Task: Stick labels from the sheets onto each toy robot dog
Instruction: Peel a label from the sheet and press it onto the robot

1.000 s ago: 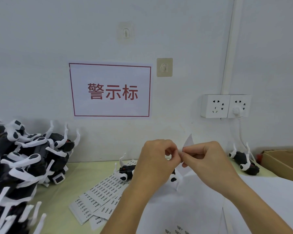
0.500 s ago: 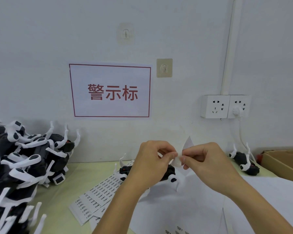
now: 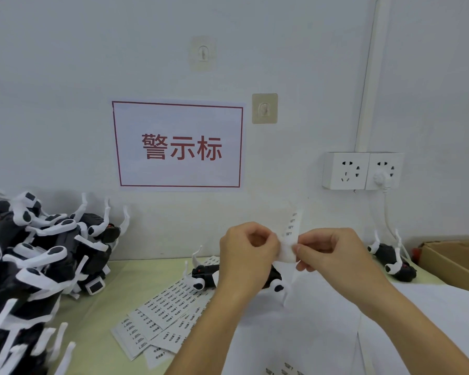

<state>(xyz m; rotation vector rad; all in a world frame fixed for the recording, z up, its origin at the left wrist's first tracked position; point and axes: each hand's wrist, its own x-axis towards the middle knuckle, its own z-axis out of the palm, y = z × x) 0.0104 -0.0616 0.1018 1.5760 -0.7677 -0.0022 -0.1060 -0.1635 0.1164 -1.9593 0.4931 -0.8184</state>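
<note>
My left hand (image 3: 245, 251) and my right hand (image 3: 333, 255) are raised over the table and together pinch a small white label strip (image 3: 289, 240) that stands upright between them. Below them, partly hidden by my left wrist, a black and white toy robot dog (image 3: 205, 276) lies on its back. Several printed label sheets (image 3: 163, 315) lie fanned out on the pale green table (image 3: 127, 282). A big pile of toy robot dogs (image 3: 33, 266) fills the left side. One more toy dog (image 3: 393, 259) lies at the back right.
White paper sheets (image 3: 322, 328) cover the table under my forearms. A cardboard box (image 3: 455, 259) sits at the far right. On the wall hang a red-bordered sign (image 3: 178, 144) and two power sockets (image 3: 362, 170), one with a plugged white cable.
The strip between my fingers has turned upright, so its printed labels show. Both hands have stayed close together at about the same spot.
</note>
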